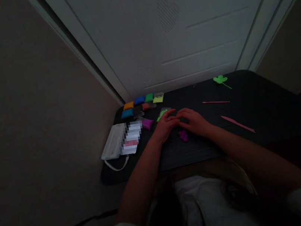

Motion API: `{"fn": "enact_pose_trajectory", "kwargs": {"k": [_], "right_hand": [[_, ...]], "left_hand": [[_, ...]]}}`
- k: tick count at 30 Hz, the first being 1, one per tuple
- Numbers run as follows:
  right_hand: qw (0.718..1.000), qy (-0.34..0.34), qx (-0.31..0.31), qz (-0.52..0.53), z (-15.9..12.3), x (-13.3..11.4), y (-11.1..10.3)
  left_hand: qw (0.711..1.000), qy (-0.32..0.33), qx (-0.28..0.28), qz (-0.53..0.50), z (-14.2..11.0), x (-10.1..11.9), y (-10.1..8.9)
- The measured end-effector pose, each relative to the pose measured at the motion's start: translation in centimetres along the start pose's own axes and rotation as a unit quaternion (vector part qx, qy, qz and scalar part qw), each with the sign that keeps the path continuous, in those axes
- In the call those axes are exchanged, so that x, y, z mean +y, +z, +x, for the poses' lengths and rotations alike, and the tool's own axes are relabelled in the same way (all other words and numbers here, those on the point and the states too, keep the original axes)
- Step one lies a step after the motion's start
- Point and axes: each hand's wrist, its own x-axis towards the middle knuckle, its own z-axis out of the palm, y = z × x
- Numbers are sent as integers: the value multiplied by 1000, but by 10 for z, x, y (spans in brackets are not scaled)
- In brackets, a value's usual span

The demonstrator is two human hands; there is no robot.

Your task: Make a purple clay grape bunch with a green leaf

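Observation:
My left hand (166, 126) and my right hand (194, 121) meet at the fingertips above the middle of the dark table. The fingers of both are drawn together around a tiny spot, and whatever lies between them is too small and dim to name. Just below the fingertips, a cluster of small purple clay balls (183, 135), shaped like a bunch of grapes, rests on the table. Partly behind my left hand lies a light-green clay packet (162, 114). A purple clay packet (148, 123) is to the left of that hand.
Several coloured clay packets (139, 100) line the back left. A white case with a strap (114, 143) and a blurred card (132, 138) lie at the left. Rightward are a thin pink stick (216, 102), a pink modelling knife (237, 124) and a green clay clover (220, 79). A white door (138, 28) stands behind.

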Motion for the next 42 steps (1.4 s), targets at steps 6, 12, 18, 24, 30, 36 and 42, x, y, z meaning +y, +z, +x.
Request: {"fn": "enact_pose_trajectory", "kwargs": {"k": [6,12,18,24,30,36,42], "right_hand": [[1000,7,0,9,-1,1,1],[1000,2,-3,1,-1,-1,0],[1000,-2,-7,-4,0,-1,0],[1000,2,-10,8,0,-2,-1],[1000,4,-7,3,0,-2,0],[1000,2,-12,8,-1,-1,0],[1000,3,-14,10,0,-1,2]], "left_hand": [[1000,-1,3,-2,-1,1,1],[1000,-1,0,-4,0,-1,0],[1000,-2,-8,-13,0,-1,0],[1000,-6,-6,-17,-1,0,0],[1000,-13,-6,-18,-1,0,0],[1000,-12,-3,-17,1,-1,-1],[1000,-15,-7,-11,0,-1,0]]}}
